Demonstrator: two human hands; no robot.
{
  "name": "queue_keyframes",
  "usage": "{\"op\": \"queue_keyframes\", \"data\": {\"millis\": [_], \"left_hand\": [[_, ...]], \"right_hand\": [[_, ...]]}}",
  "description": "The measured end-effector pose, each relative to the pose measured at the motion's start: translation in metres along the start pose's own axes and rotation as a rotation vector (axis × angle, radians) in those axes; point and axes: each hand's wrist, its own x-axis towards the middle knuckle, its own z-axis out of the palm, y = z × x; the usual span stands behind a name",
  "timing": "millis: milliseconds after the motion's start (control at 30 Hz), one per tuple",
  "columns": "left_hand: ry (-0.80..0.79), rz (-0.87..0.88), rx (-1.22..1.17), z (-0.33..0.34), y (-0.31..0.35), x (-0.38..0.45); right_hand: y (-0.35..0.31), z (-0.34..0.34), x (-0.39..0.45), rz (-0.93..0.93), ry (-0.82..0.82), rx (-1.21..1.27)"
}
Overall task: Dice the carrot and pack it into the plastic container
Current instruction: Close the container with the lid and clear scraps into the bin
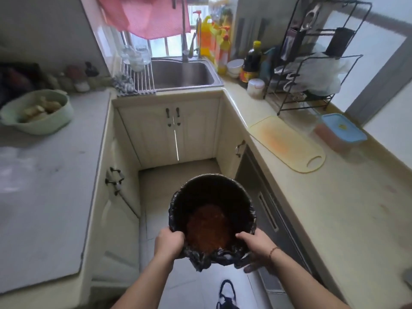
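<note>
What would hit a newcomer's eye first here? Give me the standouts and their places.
The black-lined bin, held low at centre over the floor, with orange-brown scraps at its bottom; the left hand and right hand each grip its near rim. A pink cloth hangs above the sink. On the right counter lie a stained cutting board and a blue-lidded container.

Crinkled black plastic bin liner point(178, 210), brushed-metal sink point(214, 74)

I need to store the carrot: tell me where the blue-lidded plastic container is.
In the head view, the blue-lidded plastic container sits on the right-hand counter, just beyond the pale yellow cutting board and below the black wire rack.
</note>
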Motion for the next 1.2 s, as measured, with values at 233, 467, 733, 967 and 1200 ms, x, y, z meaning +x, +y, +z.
{"op": "queue_keyframes", "data": {"millis": [233, 467, 733, 967, 1200], "left_hand": [[0.118, -0.109, -0.122, -0.015, 0.031, 0.07], [0.158, -0.207, -0.397, -0.021, 0.081, 0.18], [0.289, -0.193, -0.39, -0.035, 0.099, 0.298], [0.23, -0.025, 0.032, -0.005, 0.082, 0.398], [0.073, -0.035, 0.22, 0.002, 0.001, 0.537]], "right_hand": [[-0.072, 0.027, 0.066, -0.047, -0.06, 0.075], [-0.171, 0.055, 0.176, -0.043, -0.141, 0.049], [-0.237, 0.124, 0.307, -0.013, -0.099, 0.037], [-0.232, 0.189, 0.434, 0.048, -0.091, 0.099], [-0.17, 0.272, 0.576, 0.119, -0.074, 0.14]]}}
